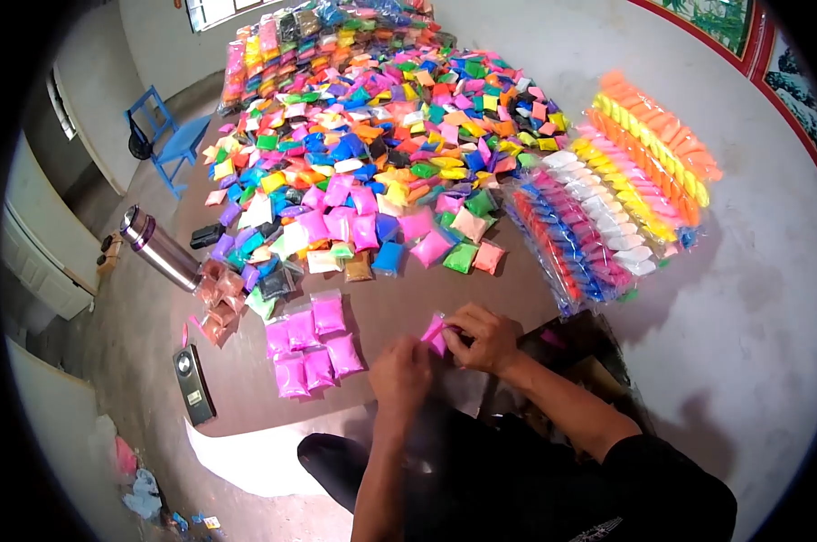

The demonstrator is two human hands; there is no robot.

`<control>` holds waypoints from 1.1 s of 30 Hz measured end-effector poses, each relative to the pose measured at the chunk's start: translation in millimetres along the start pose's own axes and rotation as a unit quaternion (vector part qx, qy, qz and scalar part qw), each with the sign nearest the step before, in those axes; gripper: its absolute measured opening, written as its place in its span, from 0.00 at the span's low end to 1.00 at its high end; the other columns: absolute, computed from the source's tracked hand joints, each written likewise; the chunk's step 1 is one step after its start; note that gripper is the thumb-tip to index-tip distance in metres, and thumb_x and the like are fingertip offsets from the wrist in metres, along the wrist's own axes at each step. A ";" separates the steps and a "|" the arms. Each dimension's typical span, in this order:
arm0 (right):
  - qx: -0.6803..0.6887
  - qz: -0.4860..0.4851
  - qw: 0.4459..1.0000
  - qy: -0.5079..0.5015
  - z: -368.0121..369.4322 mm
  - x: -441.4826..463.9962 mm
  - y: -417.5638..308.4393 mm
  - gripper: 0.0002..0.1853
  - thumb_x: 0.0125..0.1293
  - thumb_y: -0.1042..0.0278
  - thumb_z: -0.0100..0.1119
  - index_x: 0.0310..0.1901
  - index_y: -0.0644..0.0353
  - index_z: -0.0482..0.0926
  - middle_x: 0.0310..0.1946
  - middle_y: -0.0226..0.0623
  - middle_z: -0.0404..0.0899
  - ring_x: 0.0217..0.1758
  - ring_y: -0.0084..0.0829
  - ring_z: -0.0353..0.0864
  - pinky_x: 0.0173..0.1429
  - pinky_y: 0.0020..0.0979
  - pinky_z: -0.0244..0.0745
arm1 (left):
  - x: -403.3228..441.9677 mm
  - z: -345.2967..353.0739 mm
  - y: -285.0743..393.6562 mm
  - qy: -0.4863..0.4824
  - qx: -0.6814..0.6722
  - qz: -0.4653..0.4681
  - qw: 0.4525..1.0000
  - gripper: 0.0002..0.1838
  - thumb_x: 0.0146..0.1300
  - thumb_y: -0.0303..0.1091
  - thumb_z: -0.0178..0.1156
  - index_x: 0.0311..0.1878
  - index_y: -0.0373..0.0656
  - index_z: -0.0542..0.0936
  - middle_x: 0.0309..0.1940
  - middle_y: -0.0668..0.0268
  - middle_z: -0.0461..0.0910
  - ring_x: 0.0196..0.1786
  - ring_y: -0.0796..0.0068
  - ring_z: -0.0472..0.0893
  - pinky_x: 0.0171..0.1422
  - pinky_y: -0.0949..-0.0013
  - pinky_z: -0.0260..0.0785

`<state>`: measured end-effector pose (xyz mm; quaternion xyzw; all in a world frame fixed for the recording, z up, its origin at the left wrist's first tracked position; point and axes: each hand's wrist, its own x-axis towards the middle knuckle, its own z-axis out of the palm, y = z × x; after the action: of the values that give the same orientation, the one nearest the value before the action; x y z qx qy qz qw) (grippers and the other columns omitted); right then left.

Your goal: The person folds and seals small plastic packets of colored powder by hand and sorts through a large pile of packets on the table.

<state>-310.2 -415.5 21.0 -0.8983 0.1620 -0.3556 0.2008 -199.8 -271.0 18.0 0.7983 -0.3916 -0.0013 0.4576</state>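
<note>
A small bright pink packet (435,335) is held up near the table's front edge, between my two hands. My right hand (483,338) pinches its right side with curled fingers. My left hand (401,369) is closed at its left edge, its fingertips partly hidden and slightly blurred. To the left, several pink packets (317,369) lie flat in neat rows on the brown table (255,397). Beyond my hands, more pink packets (340,223) lie loose at the near edge of a large heap of coloured packets (372,135).
Long clear bags of coloured packets (598,208) lie on the right. A steel flask (160,248), reddish-brown packets (220,294) and a black device (193,384) are at the left. A blue chair (175,135) stands beyond. An open drawer-like box (589,361) sits below my right forearm.
</note>
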 end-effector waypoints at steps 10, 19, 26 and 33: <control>0.006 -0.005 1.000 0.003 -0.1 -1.1 -1.5 0.08 0.58 0.65 0.69 0.38 0.54 0.85 0.34 0.34 0.83 0.36 0.39 0.84 0.39 0.35 0.80 | 7.5 8.7 -7.7 0.008 -0.024 -0.016 1.000 0.08 0.62 0.31 0.65 0.31 0.39 0.78 0.26 0.51 0.81 0.31 0.46 0.82 0.35 0.50 0.73; 0.016 0.017 0.999 0.025 -5.4 -2.3 -1.6 0.07 0.57 0.62 0.71 0.37 0.53 0.86 0.33 0.33 0.82 0.34 0.40 0.84 0.38 0.36 0.79 | -1.6 6.3 -6.7 -0.008 -0.015 -0.031 0.999 0.10 0.65 0.36 0.64 0.32 0.40 0.80 0.27 0.54 0.82 0.31 0.47 0.83 0.36 0.49 0.73; 0.044 0.049 0.996 0.067 2.8 -6.0 12.7 0.06 0.59 0.64 0.71 0.37 0.52 0.87 0.30 0.32 0.81 0.33 0.39 0.84 0.36 0.35 0.78 | -4.1 13.8 -2.2 0.018 0.023 0.000 1.000 0.10 0.64 0.35 0.68 0.34 0.39 0.81 0.25 0.54 0.82 0.28 0.55 0.84 0.34 0.60 0.74; 0.022 -0.030 0.998 0.043 -18.1 -1.2 5.8 0.20 0.53 0.49 0.75 0.42 0.52 0.86 0.40 0.30 0.83 0.42 0.36 0.85 0.43 0.37 0.80 | -1.1 14.4 7.5 -0.003 0.047 -0.009 0.999 0.08 0.65 0.34 0.67 0.38 0.38 0.83 0.23 0.57 0.82 0.24 0.65 0.82 0.32 0.64 0.73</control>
<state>-324.7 -424.4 29.6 -0.8818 0.1355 -0.4037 0.2028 -210.5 -283.0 14.7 0.8224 -0.3850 0.0105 0.4187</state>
